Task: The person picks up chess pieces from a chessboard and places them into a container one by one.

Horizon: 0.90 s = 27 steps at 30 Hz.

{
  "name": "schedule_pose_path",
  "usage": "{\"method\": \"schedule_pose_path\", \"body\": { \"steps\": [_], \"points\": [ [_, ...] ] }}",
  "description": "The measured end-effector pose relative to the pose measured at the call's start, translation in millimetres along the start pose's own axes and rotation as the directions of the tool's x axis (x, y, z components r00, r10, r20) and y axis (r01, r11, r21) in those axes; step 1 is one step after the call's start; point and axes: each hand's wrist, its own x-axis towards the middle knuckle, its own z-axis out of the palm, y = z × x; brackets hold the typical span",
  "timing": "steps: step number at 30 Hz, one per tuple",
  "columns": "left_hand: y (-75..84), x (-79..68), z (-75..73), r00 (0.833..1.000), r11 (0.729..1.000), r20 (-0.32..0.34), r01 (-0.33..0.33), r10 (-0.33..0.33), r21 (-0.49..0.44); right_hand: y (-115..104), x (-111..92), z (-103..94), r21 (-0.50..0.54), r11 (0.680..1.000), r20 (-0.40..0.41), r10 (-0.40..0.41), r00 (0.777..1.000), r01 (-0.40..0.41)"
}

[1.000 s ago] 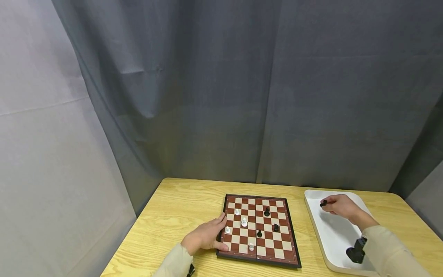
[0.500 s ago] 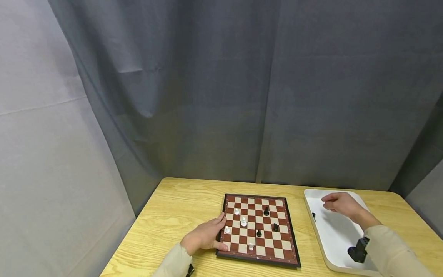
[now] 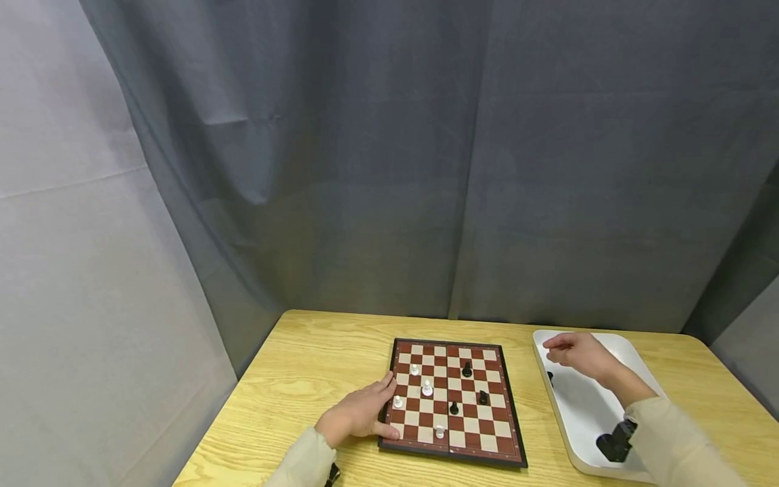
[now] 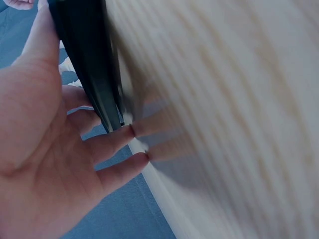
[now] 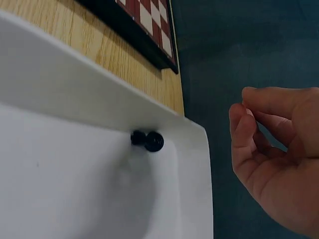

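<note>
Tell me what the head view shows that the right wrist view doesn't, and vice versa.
Only the head view: the left hand touching the red-and-cream checkered chessboard, and the board's four white chess pieces and three black chess pieces.

Only the right wrist view: the palm side of the right hand.

Both: that hand, the white rectangular tray with a black chess piece by its wall, the chessboard (only a corner from the wrist), the yellowish wooden table and dark grey curtain.

1. Head view: high on the near side, facing far and down, over the board (image 3: pixel 444 396) and tray (image 3: pixel 578 419).
2. Left wrist view: close at the left hand (image 4: pixel 50 149), tilted across the table (image 4: pixel 224 99).
3. Right wrist view: close at the right hand (image 5: pixel 281 167), tilted toward the tray's far left corner.
4. Head and right wrist views share tray and board.
</note>
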Motion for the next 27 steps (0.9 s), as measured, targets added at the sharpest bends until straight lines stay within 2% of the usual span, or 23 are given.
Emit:
{"method": "schedule_pose_path", "body": {
  "steps": [6, 14, 22, 27],
  "points": [
    [0.7, -1.0, -0.2, 1.000, 1.000, 0.006, -0.006, 0.006, -0.002, -16.8, -2.3, 13.9, 0.015, 1.000, -0.007, -0.022, 1.000, 0.022],
    [0.7, 0.0, -1.4, 1.000, 1.000, -0.005, -0.012, 0.012, -0.004, -38.4, -5.4, 39.9, 0.042, 0.993, 0.037, -0.116, 0.993, 0.115],
    [0.8, 1.7, -1.6, 1.000, 1.000, -0.001, -0.013, 0.013, -0.008, -52.1, -10.7, 62.6, 0.121, 0.970, 0.175, -0.230, 0.957, 0.211],
    [0.2, 3.1, -1.1, 1.000, 1.000, -0.001, -0.006, 0.006, 0.001, -52.2, -11.2, 73.0, 0.169, 0.957, 0.221, -0.271, 0.937, 0.237]
  ]
}}
